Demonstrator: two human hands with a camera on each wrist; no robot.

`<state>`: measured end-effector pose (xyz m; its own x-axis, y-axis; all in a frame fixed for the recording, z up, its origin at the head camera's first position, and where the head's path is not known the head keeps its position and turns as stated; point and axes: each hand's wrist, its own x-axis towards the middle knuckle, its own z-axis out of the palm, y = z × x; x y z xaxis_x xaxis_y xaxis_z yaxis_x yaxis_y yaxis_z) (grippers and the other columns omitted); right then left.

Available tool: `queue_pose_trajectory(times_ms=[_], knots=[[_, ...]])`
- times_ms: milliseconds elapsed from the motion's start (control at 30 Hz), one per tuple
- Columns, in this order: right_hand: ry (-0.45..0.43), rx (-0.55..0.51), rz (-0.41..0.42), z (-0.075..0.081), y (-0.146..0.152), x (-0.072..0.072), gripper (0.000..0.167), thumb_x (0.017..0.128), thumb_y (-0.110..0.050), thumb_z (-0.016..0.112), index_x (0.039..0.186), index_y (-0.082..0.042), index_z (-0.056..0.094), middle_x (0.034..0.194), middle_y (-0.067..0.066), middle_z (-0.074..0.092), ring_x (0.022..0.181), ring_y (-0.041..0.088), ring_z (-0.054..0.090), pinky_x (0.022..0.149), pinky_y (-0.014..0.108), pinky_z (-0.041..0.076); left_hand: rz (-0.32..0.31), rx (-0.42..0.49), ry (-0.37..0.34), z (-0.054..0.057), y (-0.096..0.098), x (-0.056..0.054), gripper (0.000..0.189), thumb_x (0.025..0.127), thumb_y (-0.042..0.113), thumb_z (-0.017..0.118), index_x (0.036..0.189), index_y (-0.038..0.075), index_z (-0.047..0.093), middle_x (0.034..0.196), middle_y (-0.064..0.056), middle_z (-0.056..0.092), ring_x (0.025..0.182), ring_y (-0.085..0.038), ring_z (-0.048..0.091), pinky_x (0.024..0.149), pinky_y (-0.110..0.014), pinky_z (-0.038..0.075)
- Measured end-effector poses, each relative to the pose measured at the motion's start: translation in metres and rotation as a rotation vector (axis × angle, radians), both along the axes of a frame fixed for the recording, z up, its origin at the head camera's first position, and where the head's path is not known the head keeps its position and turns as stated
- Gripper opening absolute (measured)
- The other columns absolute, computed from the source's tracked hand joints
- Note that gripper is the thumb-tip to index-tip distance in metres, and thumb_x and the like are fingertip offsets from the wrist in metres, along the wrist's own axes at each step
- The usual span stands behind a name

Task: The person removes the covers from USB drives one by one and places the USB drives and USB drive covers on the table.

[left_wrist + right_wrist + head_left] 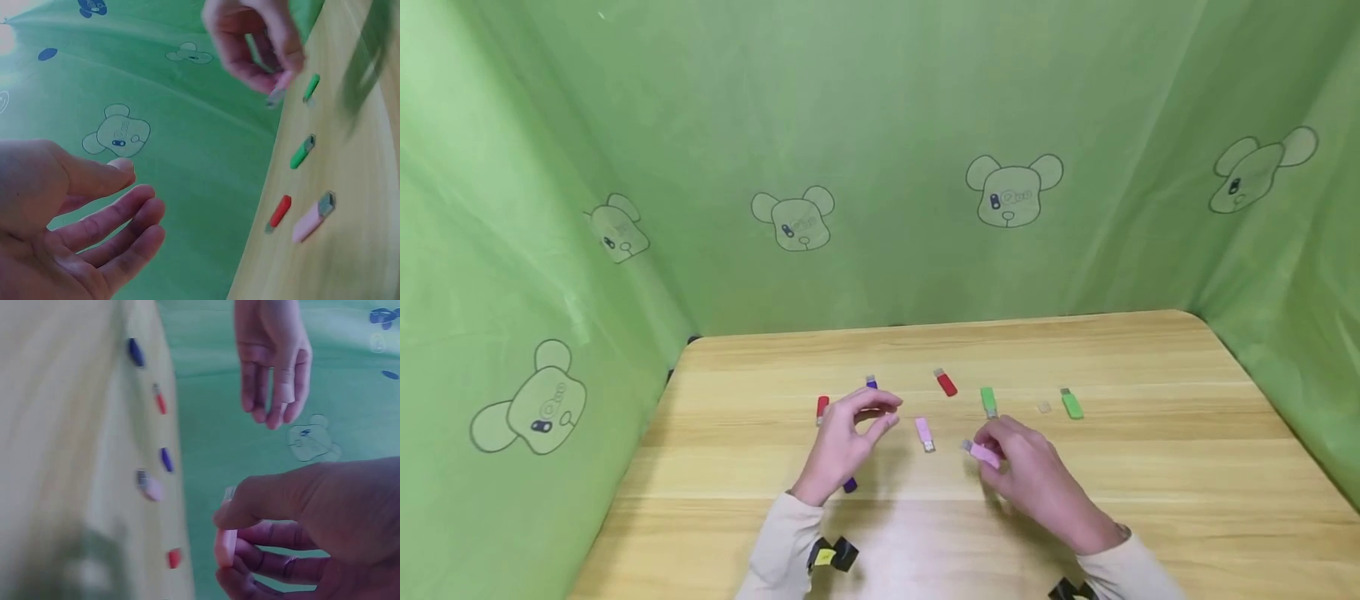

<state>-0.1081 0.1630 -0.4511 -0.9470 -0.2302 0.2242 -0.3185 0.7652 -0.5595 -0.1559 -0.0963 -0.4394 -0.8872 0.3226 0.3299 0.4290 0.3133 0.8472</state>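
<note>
A pink USB stick (983, 454) is pinched between the thumb and fingers of my right hand (1037, 483), its metal plug pointing left, above the table. My left hand (846, 442) hovers to the left with loosely bent fingers and nothing between them; the left wrist view shows the same hand (94, 219) with thumb and fingers apart. Between the hands a second pink USB stick (923, 433) lies on the table. Close to my left hand lie a red stick (822, 408) and two purple sticks, one (871, 382) behind it and one (850, 485) below, both partly hidden.
Farther back on the wooden table (1150, 367) lie a red stick (945, 382), a green stick (988, 400) and another green stick (1072, 404). A small clear piece (1043, 407) sits between the green ones. Green curtain (895, 275) hangs around the table's back and sides.
</note>
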Motion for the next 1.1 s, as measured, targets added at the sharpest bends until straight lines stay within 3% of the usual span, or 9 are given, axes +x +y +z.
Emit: queue_pose_trajectory(times_ms=[167,300,433,533,833,1100], knots=[[0.061,-0.035,0.034,0.016,-0.003,-0.014,0.029,0.075,0.008,0.083,0.098,-0.005,0.07,0.092,0.0,0.064,0.08,0.013,0.063,0.069,0.026,0.062,-0.049,0.06,-0.031,0.009,0.009,-0.007,0.018,0.094,0.003,0.074,0.112,0.002,0.074,0.11,-0.012,0.073,0.102,-0.024,0.07,0.096,-0.036,0.059],[0.102,-0.06,0.068,0.023,-0.009,-0.025,0.028,0.078,0.007,0.083,0.1,-0.005,0.071,0.093,0.0,0.067,0.082,0.013,0.065,0.071,0.025,0.062,-0.102,0.076,-0.036,0.012,0.019,-0.017,0.02,0.092,0.003,0.076,0.112,0.002,0.075,0.111,-0.007,0.074,0.102,-0.027,0.071,0.095,-0.037,0.06],[0.133,-0.076,0.103,0.027,-0.014,-0.036,0.024,0.082,0.003,0.083,0.102,-0.005,0.072,0.095,0.001,0.069,0.085,0.014,0.067,0.072,0.024,0.062,-0.19,0.087,-0.058,0.012,0.026,-0.029,0.025,0.088,0.001,0.079,0.113,-0.001,0.074,0.114,-0.009,0.073,0.105,-0.027,0.071,0.095,-0.039,0.06],[0.163,-0.081,0.13,0.03,-0.017,-0.043,0.022,0.083,0.003,0.082,0.102,-0.004,0.073,0.095,0.002,0.071,0.085,0.014,0.068,0.073,0.024,0.062,-0.222,0.105,-0.077,0.013,0.03,-0.035,0.026,0.086,-0.002,0.08,0.111,-0.001,0.075,0.114,-0.01,0.073,0.105,-0.026,0.071,0.095,-0.042,0.06],[0.198,-0.108,0.185,0.038,-0.02,-0.05,0.029,0.079,0.008,0.082,0.104,-0.004,0.074,0.099,0.002,0.072,0.088,0.015,0.069,0.077,0.028,0.063,-0.169,0.161,-0.087,0.008,0.035,-0.038,0.021,0.083,-0.004,0.082,0.103,0.001,0.079,0.106,-0.01,0.076,0.098,-0.019,0.074,0.088,-0.034,0.062],[0.213,-0.132,0.214,0.044,-0.022,-0.051,0.024,0.082,0.003,0.084,0.103,-0.004,0.075,0.098,0.001,0.073,0.087,0.013,0.07,0.079,0.031,0.063,-0.136,0.288,-0.123,0.001,0.032,-0.037,0.021,0.083,-0.005,0.082,0.103,-0.003,0.078,0.106,-0.014,0.077,0.097,-0.02,0.075,0.088,-0.034,0.062]])
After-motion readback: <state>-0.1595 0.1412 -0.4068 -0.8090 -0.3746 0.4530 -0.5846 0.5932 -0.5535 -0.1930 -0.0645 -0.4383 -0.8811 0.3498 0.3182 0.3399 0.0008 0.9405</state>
